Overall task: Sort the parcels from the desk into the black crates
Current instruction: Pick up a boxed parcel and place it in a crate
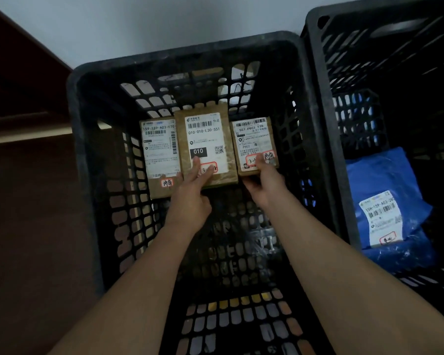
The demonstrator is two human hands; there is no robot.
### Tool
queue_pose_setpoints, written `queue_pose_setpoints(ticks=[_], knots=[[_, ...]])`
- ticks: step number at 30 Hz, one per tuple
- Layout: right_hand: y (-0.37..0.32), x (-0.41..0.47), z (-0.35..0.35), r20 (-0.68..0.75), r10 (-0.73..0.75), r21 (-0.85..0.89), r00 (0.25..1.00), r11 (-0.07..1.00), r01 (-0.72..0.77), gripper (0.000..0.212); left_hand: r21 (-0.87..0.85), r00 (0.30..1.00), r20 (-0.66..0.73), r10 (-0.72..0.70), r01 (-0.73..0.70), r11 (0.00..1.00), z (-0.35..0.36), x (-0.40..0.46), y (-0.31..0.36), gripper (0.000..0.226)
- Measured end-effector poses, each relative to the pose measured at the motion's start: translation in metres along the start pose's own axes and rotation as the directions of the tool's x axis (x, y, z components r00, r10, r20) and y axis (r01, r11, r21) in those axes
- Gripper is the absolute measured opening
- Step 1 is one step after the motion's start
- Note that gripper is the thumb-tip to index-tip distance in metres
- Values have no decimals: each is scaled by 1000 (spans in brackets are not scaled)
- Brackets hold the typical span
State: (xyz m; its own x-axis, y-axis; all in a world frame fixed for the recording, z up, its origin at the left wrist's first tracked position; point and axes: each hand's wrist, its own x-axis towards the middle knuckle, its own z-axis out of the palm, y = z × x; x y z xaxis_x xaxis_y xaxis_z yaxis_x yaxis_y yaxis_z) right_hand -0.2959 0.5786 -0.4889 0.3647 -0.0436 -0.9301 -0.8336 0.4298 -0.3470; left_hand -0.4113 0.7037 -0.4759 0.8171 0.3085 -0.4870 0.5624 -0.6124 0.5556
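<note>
Three brown parcels lie side by side along the far wall of the near black crate (73, 129), labels up, each with its long axis running from near wall to far wall. The left parcel (160, 155) sits nearest the crate's left wall, untouched. Just right of it, the middle parcel (205, 147) rides slightly higher than its neighbours; the left hand (190, 193) rests on its near end with straight fingers (195, 165) pressing the label, the grip apart and clamped on nothing. Further right, the right parcel (254, 144) is held at its near edge by the right hand (263, 179), thumb on top over the red-bordered sticker, fingers seemingly curled beneath.

The relation that matters: both parcels lie straight ahead of their hands, toward the far wall, so the likely job is nudging them square into the row. The second black crate (315, 73) stands touching on the right, with a blue mailer bag (390, 190) inside.
</note>
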Motion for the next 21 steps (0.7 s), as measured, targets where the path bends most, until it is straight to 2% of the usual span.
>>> queue_pose_setpoints(ticks=[4, 6, 10, 12, 14, 17, 19, 21], knots=[[7, 12, 13, -157, -87, -156, 984, 986, 62, 40, 8, 1000, 8, 26, -26, 1000, 1, 2, -5, 85], [8, 14, 14, -195, -124, -232, 973, 970, 77, 46, 16, 999, 9, 35, -35, 999, 2, 2, -5, 86], [4, 15, 6, -164, -97, -296, 982, 954, 45, 63, 49, 1000, 25, 11, -12, 999, 1, 2, -2, 86], [7, 14, 2, -146, -71, -327, 987, 945, 20, 64, 75, 998, 53, -16, 12, 997, -2, 2, 0, 85], [18, 9, -5, -168, -117, -390, 979, 920, 43, 61, 119, 994, 95, -49, 37, 992, -6, 3, 3, 86], [42, -12, -27, -164, -217, -569, 962, 817, 87, 56, 286, 984, 159, -81, 33, 958, -16, 1, 7, 88], [54, -41, -48, -91, -253, -712, 963, 693, 115, 48, 392, 979, 177, -98, 21, 920, -23, -8, 8, 91], [63, -67, -71, 24, -238, -825, 971, 543, 154, 53, 436, 981, 170, -89, 6, 900, -27, -25, 9, 95]])
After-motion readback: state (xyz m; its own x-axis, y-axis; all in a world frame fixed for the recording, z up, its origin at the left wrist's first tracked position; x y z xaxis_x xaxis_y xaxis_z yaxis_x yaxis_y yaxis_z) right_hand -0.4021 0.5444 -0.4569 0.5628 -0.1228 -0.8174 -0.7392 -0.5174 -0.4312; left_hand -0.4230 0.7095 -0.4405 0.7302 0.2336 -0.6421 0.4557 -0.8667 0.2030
